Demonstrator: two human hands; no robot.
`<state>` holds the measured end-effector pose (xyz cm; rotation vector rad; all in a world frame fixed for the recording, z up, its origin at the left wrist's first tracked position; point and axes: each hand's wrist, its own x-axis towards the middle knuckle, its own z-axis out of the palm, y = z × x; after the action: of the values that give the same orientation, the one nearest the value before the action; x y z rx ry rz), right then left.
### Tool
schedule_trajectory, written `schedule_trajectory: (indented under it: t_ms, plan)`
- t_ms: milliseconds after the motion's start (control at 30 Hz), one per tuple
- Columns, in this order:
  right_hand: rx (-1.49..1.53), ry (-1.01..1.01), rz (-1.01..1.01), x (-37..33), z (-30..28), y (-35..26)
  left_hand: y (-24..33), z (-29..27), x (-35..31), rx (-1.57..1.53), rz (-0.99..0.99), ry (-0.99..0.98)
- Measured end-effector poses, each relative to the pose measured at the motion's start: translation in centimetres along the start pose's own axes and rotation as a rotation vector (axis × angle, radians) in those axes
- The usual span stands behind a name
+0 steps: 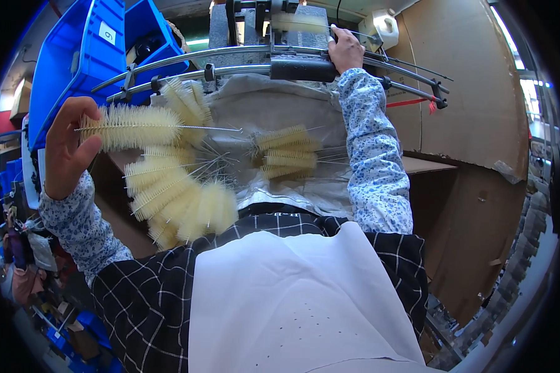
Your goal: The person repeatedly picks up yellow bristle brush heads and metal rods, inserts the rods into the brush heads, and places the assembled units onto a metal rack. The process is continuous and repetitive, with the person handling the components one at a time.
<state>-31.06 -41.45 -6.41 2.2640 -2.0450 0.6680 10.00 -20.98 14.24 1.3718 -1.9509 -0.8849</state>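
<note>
Head view, looking down at a brush-making station. The grey cloth spread over the counter serves as the landmark. The left hand, off the cloth's left edge and raised, is closed round the end of one cream bottle brush; thumb and fingers pinch the bristled head, and its twisted wire stem points right, out over the cloth. Below that brush, at the cloth's lower left, lies a fanned pile of like brushes, their wire stems converging toward the cloth's middle. A smaller bundle of brushes lies near the cloth's centre, stems pointing right. The right hand, beyond the cloth's far edge, is curled about something at the machine; it appears to grip a thin wire or stem there, though blur makes the object uncertain. A blurred cream brush shows in the machine just left of that hand. Curved metal rails with a black handle span the cloth's far edge. Blue plastic bins stand beyond the cloth's far-left corner; brown cardboard sheets rise to its right. Both forearms wear blue-flowered sleeves; a white apron over a checked garment lies nearest the viewer.
</note>
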Motion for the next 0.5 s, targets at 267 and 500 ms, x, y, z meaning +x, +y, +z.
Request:
schedule_trajectory:
  t_ms: [267,500]
  plan:
    - [-0.041,-0.018,0.004,-0.4,0.3,-7.0,0.6,0.5,0.8,-0.038,0.041,-0.056]
    - [0.001,-0.061,-0.015,-0.5,1.2,-10.5,1.2,3.8,3.5,-0.017,0.099,-0.145]
